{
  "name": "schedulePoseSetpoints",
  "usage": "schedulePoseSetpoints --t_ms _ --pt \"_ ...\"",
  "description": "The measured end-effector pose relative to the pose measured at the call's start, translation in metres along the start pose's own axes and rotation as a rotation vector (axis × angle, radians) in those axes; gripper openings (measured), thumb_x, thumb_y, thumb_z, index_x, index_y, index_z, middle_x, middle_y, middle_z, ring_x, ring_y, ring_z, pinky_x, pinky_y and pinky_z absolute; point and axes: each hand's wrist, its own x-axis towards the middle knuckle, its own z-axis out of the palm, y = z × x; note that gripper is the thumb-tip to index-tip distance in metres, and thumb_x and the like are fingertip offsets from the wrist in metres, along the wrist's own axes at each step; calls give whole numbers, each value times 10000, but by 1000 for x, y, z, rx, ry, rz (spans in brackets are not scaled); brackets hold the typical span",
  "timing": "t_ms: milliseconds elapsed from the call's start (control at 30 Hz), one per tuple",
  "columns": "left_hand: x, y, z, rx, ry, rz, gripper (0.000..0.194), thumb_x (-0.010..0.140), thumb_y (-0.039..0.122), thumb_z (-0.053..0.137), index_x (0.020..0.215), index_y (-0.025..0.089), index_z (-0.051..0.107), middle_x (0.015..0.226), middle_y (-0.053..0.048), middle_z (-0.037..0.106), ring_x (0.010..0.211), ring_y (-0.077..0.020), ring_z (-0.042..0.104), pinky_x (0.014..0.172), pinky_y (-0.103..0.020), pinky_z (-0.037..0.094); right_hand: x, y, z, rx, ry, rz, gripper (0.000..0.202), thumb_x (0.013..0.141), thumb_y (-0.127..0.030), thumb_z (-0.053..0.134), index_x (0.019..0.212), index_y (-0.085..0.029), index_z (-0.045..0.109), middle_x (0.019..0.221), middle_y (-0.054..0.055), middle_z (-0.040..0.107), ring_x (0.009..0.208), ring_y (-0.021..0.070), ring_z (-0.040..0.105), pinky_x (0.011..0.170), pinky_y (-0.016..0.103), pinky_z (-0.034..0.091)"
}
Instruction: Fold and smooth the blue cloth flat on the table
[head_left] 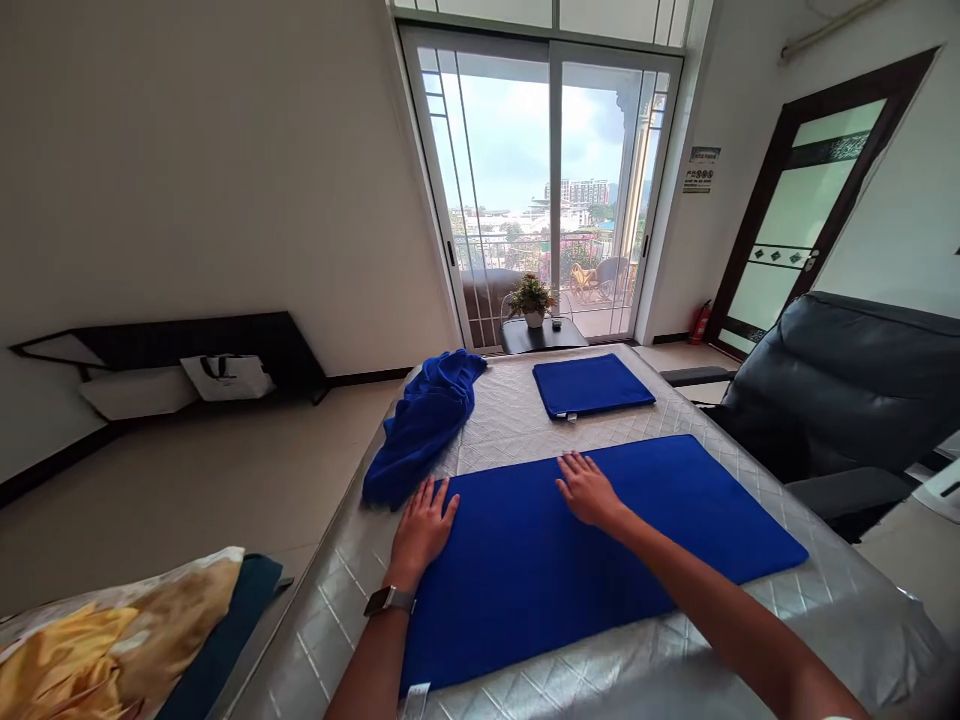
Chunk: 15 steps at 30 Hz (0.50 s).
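1. Far ten o'clock: white bag, contents hidden.
2. Near ten: crumpled, soft-looking blue cloth.
3. Nine: left hand, fingers outstretched, gripping nothing.
4. Far twelve: white pot holding leafy plant.
5. Near twelve: right hand, likewise.
6. Clock centre: smooth, rectangular blue sheet, far edge under both hands' fingers, atop quilted mattress.

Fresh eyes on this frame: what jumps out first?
The large blue cloth, spread on the silver quilted surface, with the left hand at its far left corner and the right hand near its far edge. Beyond it lie a crumpled blue cloth at left and a folded blue cloth at right. Then the bright glass doors behind.
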Motion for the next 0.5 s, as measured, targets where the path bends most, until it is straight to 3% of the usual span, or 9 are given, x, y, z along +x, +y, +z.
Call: schedulePoseSetpoints --t_ms 100,200,333,500 --pt "-1 3 -3 10 17 1 660 1041 551 266 1556 168 421 1643 -143 370 1526 -294 320 1237 -484 274 13 -66 18 122 -51 -170 667 1059 -489 216 1609 -124 309 1675 98 259 1565 223 162 1271 424 128" --pt "-1 3 -5 26 11 -1 641 1043 534 269 1547 174 437 1626 -129 407 1516 -279 344 1229 -466 295 21 -96 29 183 -98 -205 689 1058 -502 218 1609 -95 291 1678 119 236 1564 237 164 1272 443 134" --pt "0 -1 -2 37 10 1 644 1040 536 288 1548 168 433 1624 -141 407 1515 -285 345 1229 -473 301 21 -89 34 206 -79 -197 706 1053 -537 226 1617 -116 275 1682 101 223 1568 241 143 1275 458 107" --pt "2 -7 6 40 13 11 648 1038 537 285 1554 169 422 1635 -142 385 1523 -287 327 1235 -483 286 8 -35 24 174 -83 -85 701 1048 -548 208 1629 -159 255 1688 73 198 1571 229 124 1274 456 91"
